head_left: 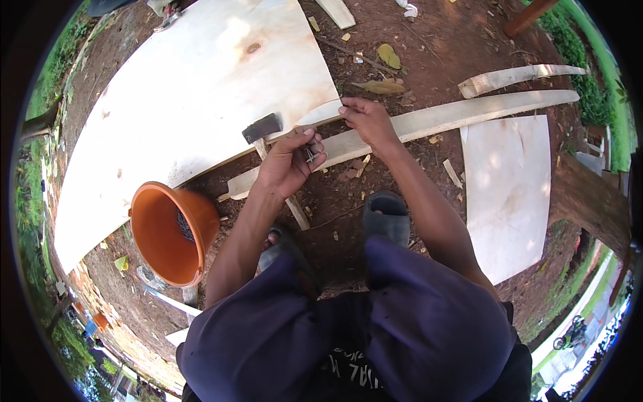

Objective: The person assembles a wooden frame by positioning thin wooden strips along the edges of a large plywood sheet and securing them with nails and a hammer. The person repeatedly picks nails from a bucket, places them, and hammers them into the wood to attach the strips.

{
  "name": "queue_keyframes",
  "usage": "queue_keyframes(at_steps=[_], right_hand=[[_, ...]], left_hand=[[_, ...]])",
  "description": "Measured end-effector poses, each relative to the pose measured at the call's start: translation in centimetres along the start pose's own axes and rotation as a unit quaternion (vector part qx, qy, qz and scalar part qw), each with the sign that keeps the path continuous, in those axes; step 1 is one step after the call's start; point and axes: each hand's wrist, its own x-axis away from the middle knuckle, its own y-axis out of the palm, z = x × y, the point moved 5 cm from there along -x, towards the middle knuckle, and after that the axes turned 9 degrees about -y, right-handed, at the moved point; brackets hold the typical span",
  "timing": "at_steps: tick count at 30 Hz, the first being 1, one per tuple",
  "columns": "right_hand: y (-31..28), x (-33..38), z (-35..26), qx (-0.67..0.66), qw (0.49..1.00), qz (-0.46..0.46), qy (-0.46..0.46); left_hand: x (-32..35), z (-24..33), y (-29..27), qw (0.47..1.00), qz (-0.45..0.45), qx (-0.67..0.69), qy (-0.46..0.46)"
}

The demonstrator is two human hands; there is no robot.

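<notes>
Nails [310,154]: a small bunch, pinched in the left hand [289,164], fingers curled shut round them, just above the plank [429,120]. Right hand [365,117] presses fingertips on the plank's near edge, closed on nothing I can make out. Hammer [262,127] lies on the plywood sheet [187,100] beside the left hand, handle running under it. Orange bucket [171,231] sits left, on dirt. Nails look light, stiff, slick and easy to drop; best taken one at a time by the shank, under the head. Plank likely stiff, thin.
</notes>
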Motion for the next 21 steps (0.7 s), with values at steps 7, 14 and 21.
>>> queue_keyframes(at_steps=[7,14,21], right_hand=[[0.1,-0.1,0.2,-0.024,0.999,0.023,-0.016],[-0.2,-0.1,0.4,-0.036,0.999,-0.011,0.015],[0.3,0.1,0.0,-0.016,1.0,0.0,0.017]], left_hand=[[-0.8,0.3,0.4,0.998,0.006,-0.052,0.036],[-2.6,3.7,2.8,0.893,0.152,-0.357,0.229],[-4.3,4.2,2.6,0.796,0.178,-0.473,0.333]])
